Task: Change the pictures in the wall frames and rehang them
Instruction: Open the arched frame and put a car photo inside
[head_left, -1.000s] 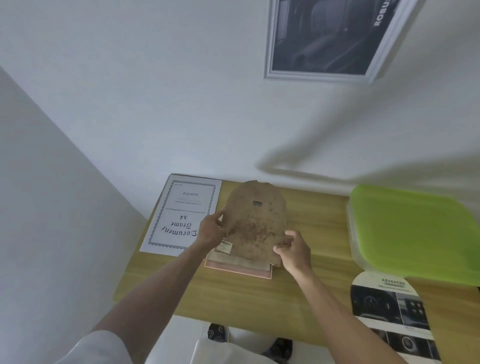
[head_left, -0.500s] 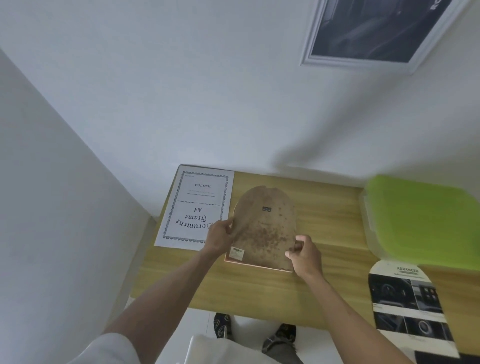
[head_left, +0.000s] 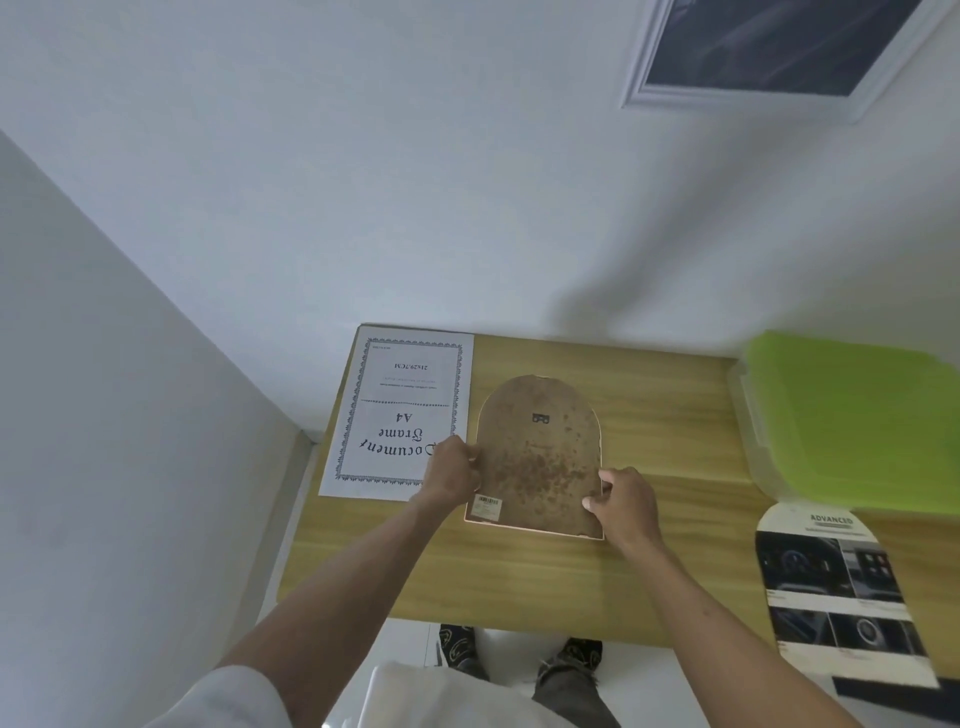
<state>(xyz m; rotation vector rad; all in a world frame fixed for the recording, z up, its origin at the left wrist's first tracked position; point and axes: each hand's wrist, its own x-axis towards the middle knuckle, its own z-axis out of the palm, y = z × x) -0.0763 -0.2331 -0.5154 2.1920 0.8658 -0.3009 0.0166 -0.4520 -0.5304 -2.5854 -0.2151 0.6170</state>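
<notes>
Two hands frame the action on the wooden table (head_left: 675, 467): the arched backing board (head_left: 540, 457) lies flat on its frame, between them. Left hand (head_left: 451, 473) pinches its left edge beside the document sheet (head_left: 400, 395); right hand (head_left: 626, 501) grips the lower right edge.

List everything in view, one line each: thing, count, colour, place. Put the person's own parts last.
arched frame: 1, brown backing up, lying on the table centre
white sheet: 1, white with black print, table's far left corner
arched picture: 1, dark photos on white, table's right edge
box: 1, clear with green lid, table's far right
wall frame: 1, white, dark picture, on the wall
table: 1, light wood, against the wall
left hand: grips the arched frame's left edge
right hand: grips its right edge
</notes>
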